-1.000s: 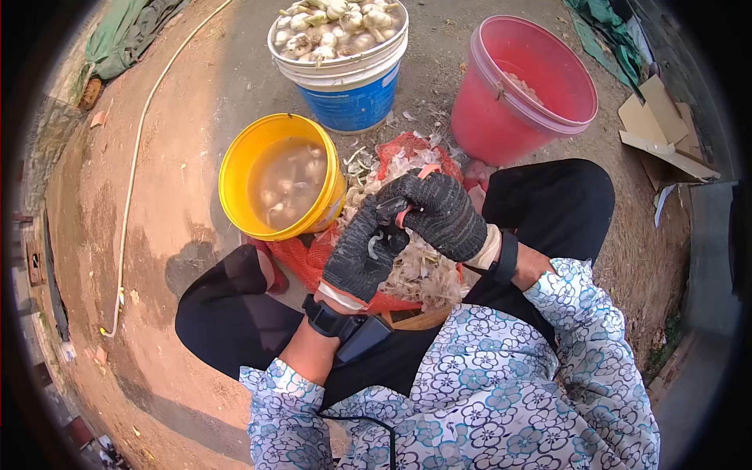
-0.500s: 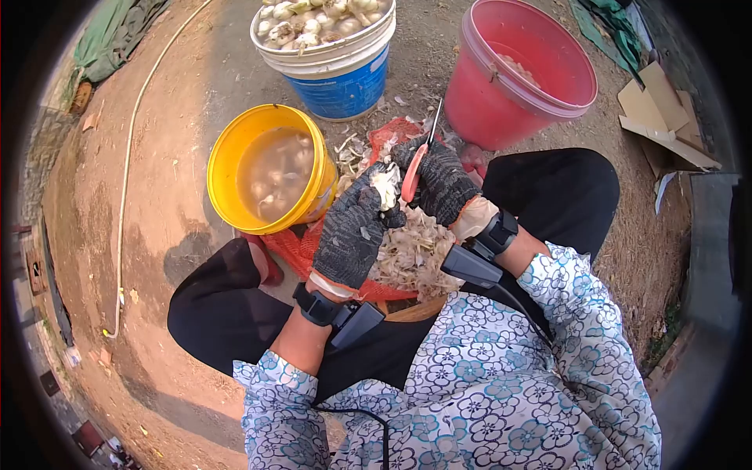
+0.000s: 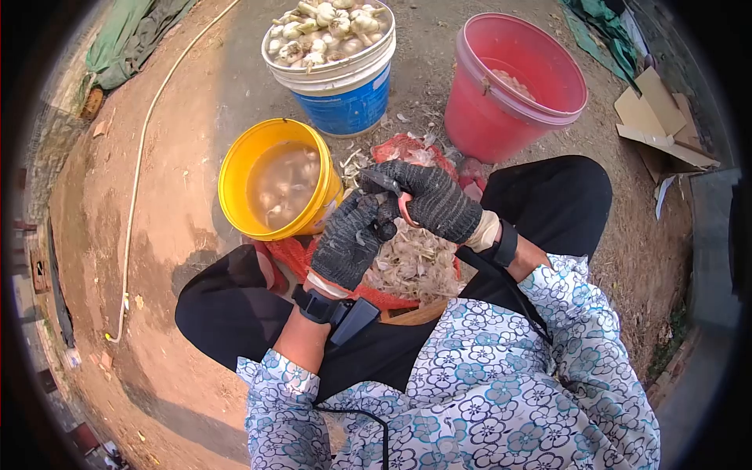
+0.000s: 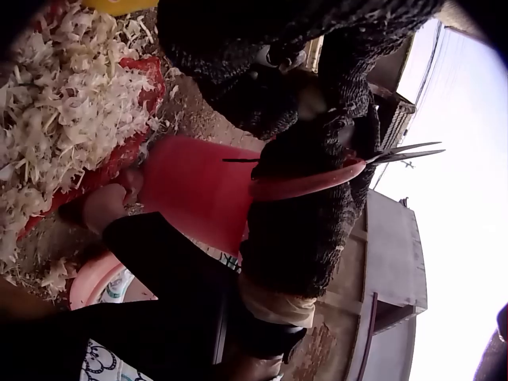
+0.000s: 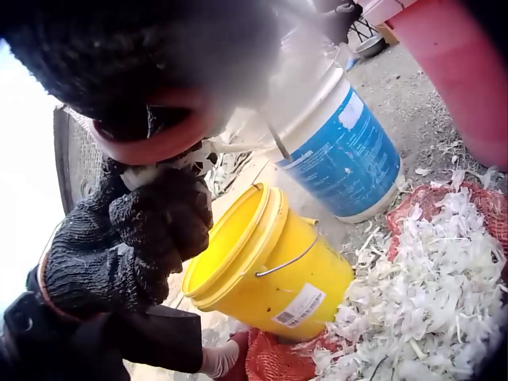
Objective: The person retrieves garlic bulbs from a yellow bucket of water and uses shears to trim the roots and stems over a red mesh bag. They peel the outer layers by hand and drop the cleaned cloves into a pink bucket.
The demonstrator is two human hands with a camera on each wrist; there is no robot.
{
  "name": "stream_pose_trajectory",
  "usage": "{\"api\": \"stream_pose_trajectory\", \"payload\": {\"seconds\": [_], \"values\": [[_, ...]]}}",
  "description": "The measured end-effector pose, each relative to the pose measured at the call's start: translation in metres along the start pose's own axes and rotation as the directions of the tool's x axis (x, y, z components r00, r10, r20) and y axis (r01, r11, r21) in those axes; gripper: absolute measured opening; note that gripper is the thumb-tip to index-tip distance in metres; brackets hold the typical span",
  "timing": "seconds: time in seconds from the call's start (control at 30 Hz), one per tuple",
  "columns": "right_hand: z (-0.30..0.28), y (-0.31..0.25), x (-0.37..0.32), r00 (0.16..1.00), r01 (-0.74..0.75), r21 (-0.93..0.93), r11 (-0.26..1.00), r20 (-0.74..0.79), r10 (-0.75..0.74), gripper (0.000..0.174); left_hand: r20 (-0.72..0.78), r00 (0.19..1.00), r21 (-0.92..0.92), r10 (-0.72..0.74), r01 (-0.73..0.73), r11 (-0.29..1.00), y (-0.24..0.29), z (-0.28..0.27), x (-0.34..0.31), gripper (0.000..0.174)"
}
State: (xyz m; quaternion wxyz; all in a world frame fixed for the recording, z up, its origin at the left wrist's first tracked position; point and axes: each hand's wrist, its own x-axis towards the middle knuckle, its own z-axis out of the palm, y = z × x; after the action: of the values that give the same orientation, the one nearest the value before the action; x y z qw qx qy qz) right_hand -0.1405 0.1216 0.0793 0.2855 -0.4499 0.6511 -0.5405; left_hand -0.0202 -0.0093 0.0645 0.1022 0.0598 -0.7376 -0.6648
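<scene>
Both hands wear dark knitted gloves and meet over the pile of garlic skins (image 3: 415,270). My right hand (image 3: 442,205) grips scissors (image 4: 313,182) with a pink handle, a finger through its loop; their blades point away from the palm in the left wrist view. My left hand (image 3: 348,243), fingers curled, holds a garlic bulb (image 5: 141,176) right beside the scissors' handle. Only a pale bit of the bulb shows between the gloves; the rest is hidden by the fingers.
Beyond my left hand stands a yellow bucket (image 3: 227,184) with garlic in cloudy water. Behind it is a blue-and-white bucket (image 3: 345,102) heaped with garlic bulbs. A pink bucket (image 3: 489,110) with pale cloves stands to the right. Red mesh (image 3: 294,258) lies under the skins.
Half a second ago the hands were slightly apart, the garlic bulb in plain sight and the scissors pointing up and away. Now the hands have closed together, hiding the bulb and blades in the head view.
</scene>
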Motion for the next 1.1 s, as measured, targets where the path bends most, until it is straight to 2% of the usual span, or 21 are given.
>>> {"api": "stream_pose_trajectory", "payload": {"seconds": [0.03,0.07,0.1,0.17,0.2,0.23,0.3,0.33,0.4,0.47,0.53,0.57,0.73,0.8,0.87,0.9,0.93,1.0,1.03,1.07,1.1], "values": [[0.005,0.001,-0.002,0.998,-0.044,0.296,0.954,-0.03,0.055,0.043,0.04,0.995,-0.175,-0.096,0.102,0.979,-0.001,-0.001,-0.003,0.02],[0.004,-0.002,-0.003,0.998,-0.046,0.295,0.954,-0.026,0.056,0.043,0.092,0.978,-0.343,-0.186,0.207,0.917,0.001,-0.001,-0.004,0.021],[0.001,-0.009,-0.003,0.994,-0.111,0.316,0.942,0.012,0.113,0.041,0.088,0.978,-0.345,-0.188,0.207,0.915,0.003,-0.001,-0.003,0.021],[0.002,0.001,0.0,0.983,-0.181,0.335,0.925,0.054,0.173,0.039,0.171,0.927,-0.705,-0.335,0.352,0.616,0.009,0.002,-0.001,0.025],[0.009,0.02,0.002,0.983,-0.179,0.231,0.957,-0.01,0.186,0.037,0.236,0.891,-0.828,-0.388,0.393,0.4,0.009,0.004,-0.001,0.028],[0.013,0.037,0.0,0.979,-0.18,0.122,0.976,-0.076,0.19,0.036,0.237,0.889,-0.83,-0.392,0.395,0.393,0.002,0.003,-0.001,0.028],[0.019,0.039,0.0,0.974,-0.144,0.035,0.989,-0.173,0.148,0.032,0.45,0.84,-0.887,-0.305,0.459,-0.047,-0.013,-0.003,0.001,0.02],[0.024,0.04,0.0,0.96,-0.108,-0.058,0.992,-0.264,0.089,0.029,0.451,0.838,-0.887,-0.309,0.458,-0.051,-0.018,-0.002,-0.001,0.02],[0.033,0.043,0.003,0.929,-0.122,-0.049,0.991,-0.358,0.096,0.03,0.308,0.802,-0.928,-0.511,0.372,0.024,-0.014,0.002,0.001,0.018],[0.037,0.052,0.004,0.905,-0.062,-0.362,0.93,-0.414,-0.101,0.033,0.258,0.775,-0.947,-0.578,0.321,0.008,-0.019,0.006,0.003,0.017],[0.035,0.041,0.007,0.933,-0.146,-0.366,0.919,-0.36,0.005,0.033,0.304,0.767,-0.945,-0.565,0.317,-0.078,-0.04,0.005,0.001,0.018],[0.035,0.037,0.009,0.925,-0.197,-0.377,0.905,-0.378,0.044,0.031,0.273,0.703,-0.957,-0.657,0.271,-0.106,-0.015,0.011,0.008,0.016],[0.045,0.049,0.014,0.872,-0.302,-0.382,0.874,-0.48,0.092,0.025,0.272,0.695,-0.951,-0.666,0.298,-0.077,-0.03,0.012,-0.002,0.016],[0.047,0.058,0.017,0.833,-0.28,-0.353,0.893,-0.552,0.043,0.022,0.207,0.862,-0.828,-0.463,0.406,0.387,-0.03,0.01,-0.007,0.022],[0.039,0.066,0.02,0.796,-0.383,0.08,0.92,-0.476,0.373,0.019,0.145,0.861,-0.825,-0.488,0.377,0.421,-0.03,0.012,-0.006,0.022],[0.04,0.079,0.021,0.803,-0.287,-0.057,0.956,-0.559,0.208,0.013,0.085,0.855,-0.817,-0.512,0.354,0.456,-0.028,0.014,-0.005,0.022],[0.039,0.092,0.021,0.804,-0.284,-0.058,0.957,-0.558,0.205,0.013,0.083,0.856,-0.817,-0.51,0.351,0.458,-0.025,0.014,-0.004,0.022],[0.03,0.082,0.025,0.912,-0.152,0.093,0.984,-0.371,0.176,0.008,0.07,0.849,-0.707,-0.524,0.413,0.575,-0.01,0.012,-0.001,0.023],[0.023,0.074,0.017,0.93,-0.252,-0.022,0.967,-0.282,0.236,0.009,0.09,0.849,-0.705,-0.52,0.423,0.569,-0.013,0.012,-0.004,0.024],[0.022,0.076,0.015,0.931,-0.246,-0.025,0.969,-0.284,0.229,0.009,0.088,0.853,-0.704,-0.515,0.419,0.574,-0.018,0.011,-0.005,0.024],[0.023,0.084,0.012,0.909,-0.242,0.34,0.909,-0.248,0.335,0.01,0.112,0.841,-0.7,-0.529,0.444,0.558,-0.022,0.011,-0.006,0.025]]}}
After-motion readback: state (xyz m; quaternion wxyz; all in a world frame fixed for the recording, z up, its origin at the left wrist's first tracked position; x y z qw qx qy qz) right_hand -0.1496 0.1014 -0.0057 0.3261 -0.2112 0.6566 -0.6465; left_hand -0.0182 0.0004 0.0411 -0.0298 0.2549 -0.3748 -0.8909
